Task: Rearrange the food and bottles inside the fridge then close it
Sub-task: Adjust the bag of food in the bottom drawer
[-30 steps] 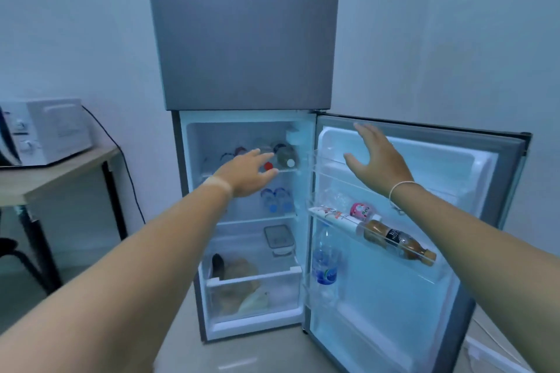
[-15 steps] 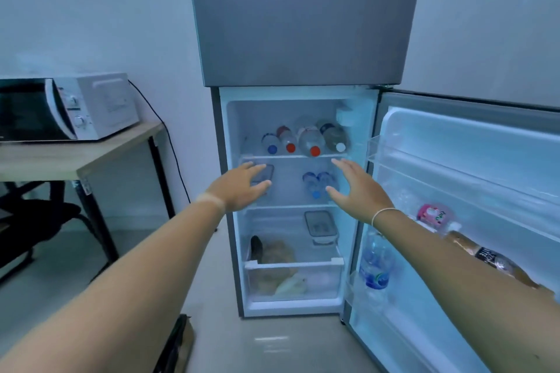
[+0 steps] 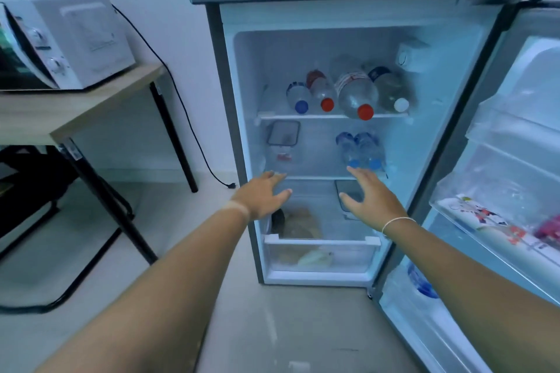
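The fridge [image 3: 448, 39] stands open, its door [image 3: 515, 76] swung to the right. Several bottles [image 3: 356, 91] lie on the top shelf, caps facing me. On the middle shelf sit a lidded container [image 3: 283, 132] at left and two blue-capped bottles [image 3: 362, 150] at right. Below, another container [image 3: 345, 191] rests beside bagged food [image 3: 300, 222], above the crisper drawer [image 3: 321, 256]. My left hand [image 3: 262, 194] and my right hand [image 3: 371, 195] are both open and empty, just in front of the middle shelf's edge.
The door racks hold a carton [image 3: 485, 221], a pink pack [image 3: 550, 228] and a blue-labelled bottle [image 3: 419, 280] lower down. A microwave [image 3: 60, 42] sits on a wooden table [image 3: 75, 109] to the left, its cable trailing to the floor.
My view has moved closer to the fridge and tilted down. My right hand left the door and came in front of the shelves; both hands have dropped to the middle shelf's edge.
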Tool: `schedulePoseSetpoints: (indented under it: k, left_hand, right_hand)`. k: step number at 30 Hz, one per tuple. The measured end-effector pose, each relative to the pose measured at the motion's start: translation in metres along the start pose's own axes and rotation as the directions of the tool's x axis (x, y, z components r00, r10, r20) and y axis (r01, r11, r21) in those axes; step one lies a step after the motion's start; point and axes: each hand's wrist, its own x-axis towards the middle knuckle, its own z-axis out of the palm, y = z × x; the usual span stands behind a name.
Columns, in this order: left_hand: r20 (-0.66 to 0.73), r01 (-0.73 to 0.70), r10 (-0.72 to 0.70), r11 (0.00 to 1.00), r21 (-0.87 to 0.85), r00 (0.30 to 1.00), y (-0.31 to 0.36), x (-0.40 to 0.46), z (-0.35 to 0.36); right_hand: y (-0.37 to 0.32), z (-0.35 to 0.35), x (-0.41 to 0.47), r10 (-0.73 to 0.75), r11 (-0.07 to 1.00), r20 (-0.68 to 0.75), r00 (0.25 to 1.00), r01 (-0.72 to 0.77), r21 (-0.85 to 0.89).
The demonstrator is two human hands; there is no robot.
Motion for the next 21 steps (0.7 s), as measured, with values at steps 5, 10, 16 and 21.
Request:
schedulePoseSetpoints:
  k: [5,10,16,21]
  left_hand:
    - [0.022,0.043,-0.042,0.998,-0.050,0.999,-0.010,0.014,0.010]
    - [0.004,0.044,-0.044,0.992,-0.122,0.999,-0.018,0.019,0.026]
    - [0.036,0.138,-0.134,0.931,-0.338,0.990,-0.042,0.033,0.058]
    - [0.095,0.268,-0.257,0.811,-0.520,0.962,-0.070,0.066,0.093]
  right_hand:
    - [0.002,0.018,0.013,0.017,1.000,0.044,0.999,-0.018,0.020]
    - [-0.005,0.037,0.018,0.016,0.998,0.070,0.997,-0.020,0.052]
    - [-0.009,0.077,0.031,0.076,0.990,0.151,0.986,-0.093,0.104]
    - [0.002,0.130,0.058,0.166,0.955,0.248,0.954,-0.218,0.202]
